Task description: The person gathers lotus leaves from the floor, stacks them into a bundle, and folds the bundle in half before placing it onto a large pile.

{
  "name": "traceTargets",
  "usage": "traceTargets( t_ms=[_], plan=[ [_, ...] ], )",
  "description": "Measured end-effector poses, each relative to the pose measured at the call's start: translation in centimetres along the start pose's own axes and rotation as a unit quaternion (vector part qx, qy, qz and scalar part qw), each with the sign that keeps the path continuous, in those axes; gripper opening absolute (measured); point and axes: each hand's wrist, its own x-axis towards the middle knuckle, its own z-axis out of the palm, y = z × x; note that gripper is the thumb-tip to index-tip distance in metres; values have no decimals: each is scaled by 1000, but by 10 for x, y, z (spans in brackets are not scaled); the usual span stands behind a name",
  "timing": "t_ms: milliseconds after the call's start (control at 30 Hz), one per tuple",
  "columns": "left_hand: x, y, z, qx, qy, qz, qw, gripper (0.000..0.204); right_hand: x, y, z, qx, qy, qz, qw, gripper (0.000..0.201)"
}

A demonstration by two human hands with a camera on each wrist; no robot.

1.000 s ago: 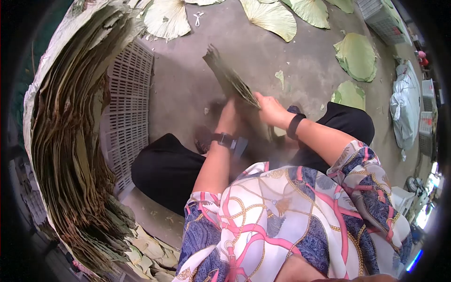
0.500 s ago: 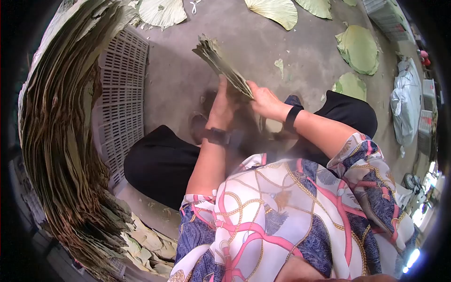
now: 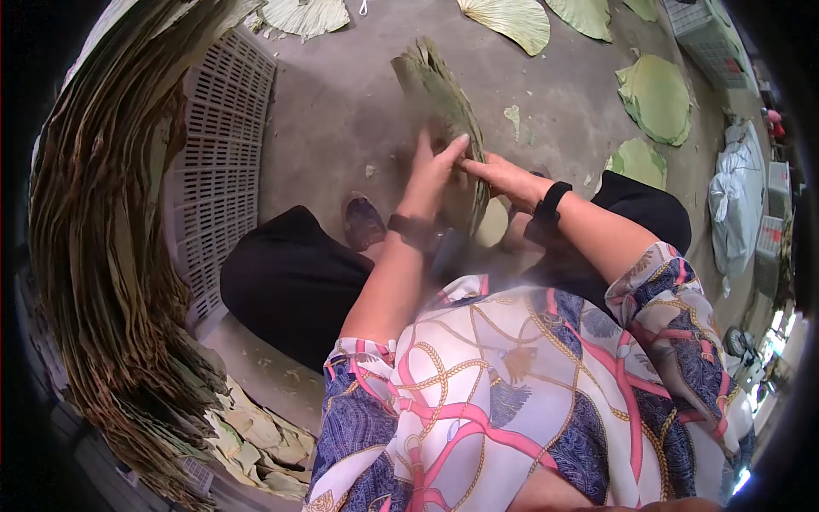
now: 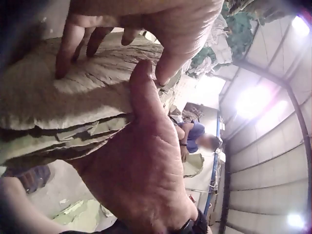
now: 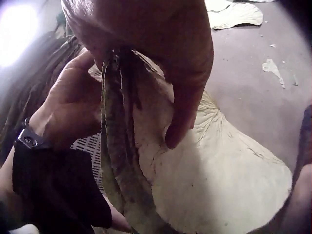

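I watch remotely as the left hand [image 3: 433, 177] and right hand [image 3: 514, 181] grip a brittle-looking leaf bundle [image 3: 445, 90] above the floor [image 3: 328, 119]; I judge it could crack if squeezed hard, or fan loose if either hold slackens, spilling toward the crate's [image 3: 223, 128] edge.

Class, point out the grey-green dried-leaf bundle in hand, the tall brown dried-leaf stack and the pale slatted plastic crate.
Grey-green dried-leaf bundle [image 3: 447, 92]: head view, upper part.
Tall brown dried-leaf stack [image 3: 107, 243]: head view, layered side.
Pale slatted plastic crate [image 3: 220, 162]: head view, side wall.
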Motion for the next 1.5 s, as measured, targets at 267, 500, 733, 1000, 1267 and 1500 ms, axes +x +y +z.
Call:
traceTargets(
  t_ms=[267,500,733,1000,1267,1500],
  plan=[
    [18,-10,0,33,12,17,999,84,-9,-18,2,-8,-6,43,999,63],
    [13,1,-1,-39,-23,-31,999,75,-1,-9,1,-8,-26,-27,999,67],
    [4,-5,-2,-70,16,-38,997,64,-9,-26,3,-24,3,28,999,78],
    [12,-26,-17,-99,37,-57,993,37,1,-9,-9,81,29,84,993,64],
    [9,-19,-19,-119,76,-42,989,36,5,-5,-8,121,82,52,988,59],
    [14,-18,-28,-120,94,-38,988,39,6,-11,-4,96,93,65,989,58]
  ],
)
